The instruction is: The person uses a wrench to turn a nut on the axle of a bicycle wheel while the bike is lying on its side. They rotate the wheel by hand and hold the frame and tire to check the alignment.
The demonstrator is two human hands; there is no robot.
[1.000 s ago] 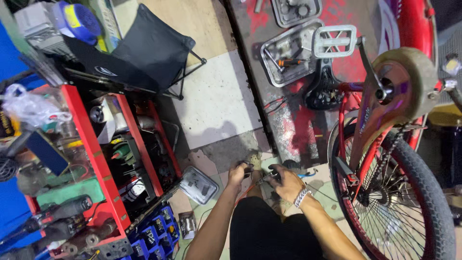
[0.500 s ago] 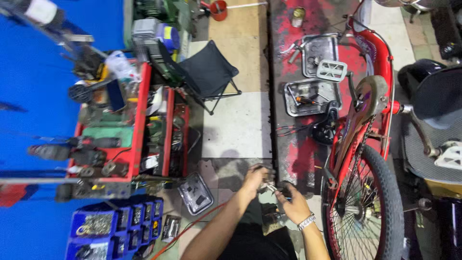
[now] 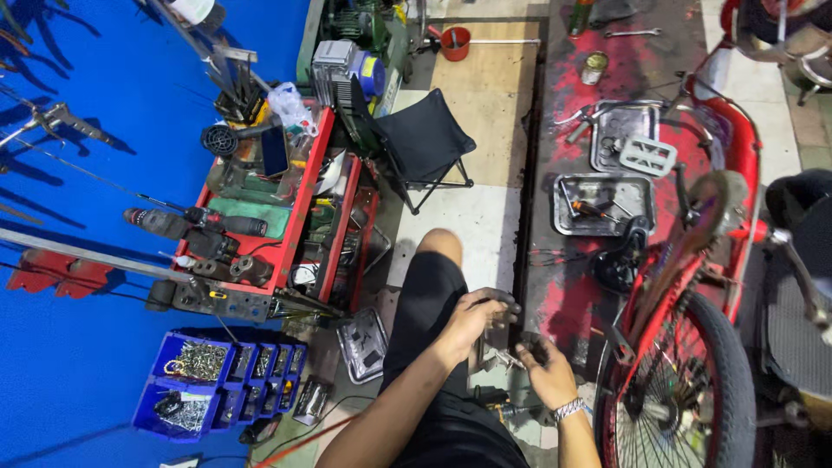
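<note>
- Compared with half a second back, our head view has swung left and pulled away: more of the blue wall shows, a bent knee in black shorts now fills the middle, and both hands sit a little lower and to the right.
- We see our left hand (image 3: 475, 322) curled shut over a small dark metal part (image 3: 501, 334), held just past the knee.
- Our right hand (image 3: 542, 364), a silver bracelet at its wrist, meets that same part from below; its fingers bend around something thin and metallic, though we cannot tell exactly what it grips.
- Both hands work close together above the grimy floor, beside the red-stained floor strip (image 3: 572, 286).
- Just right of them stands the red bicycle (image 3: 693, 260), its spoked wheel (image 3: 685, 390) nearest our right wrist.
- Two metal trays (image 3: 607, 204) with small parts lie on the strip, farther off.
- Left of the knee stands a red tool cart (image 3: 286, 225); blue bins of hardware (image 3: 217, 373) sit below it, and a black folding chair (image 3: 425, 143) is beyond.
</note>
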